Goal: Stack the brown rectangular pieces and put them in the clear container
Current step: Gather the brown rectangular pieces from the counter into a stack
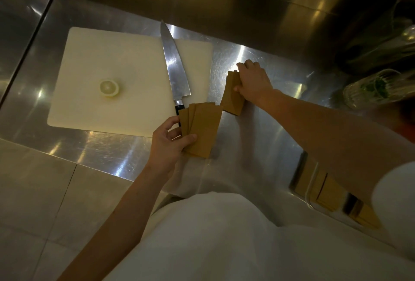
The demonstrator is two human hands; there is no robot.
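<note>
Gathering step: I have brown pieces in both hands, nothing boxed from this batch yet.

My left hand (170,139) fingers pinch a fanned bunch of thin, flat tan pieces (202,128); my right hand (253,83) fingers press a second pile (232,99) on the steel worktop (258,137). Next I judge: merge both, square the edges, carry them to the clear container (314,182) at my right, which already holds some.

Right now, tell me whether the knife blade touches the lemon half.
Apart. The head view shows bare white cutting board between the lemon half and the knife blade.
</note>
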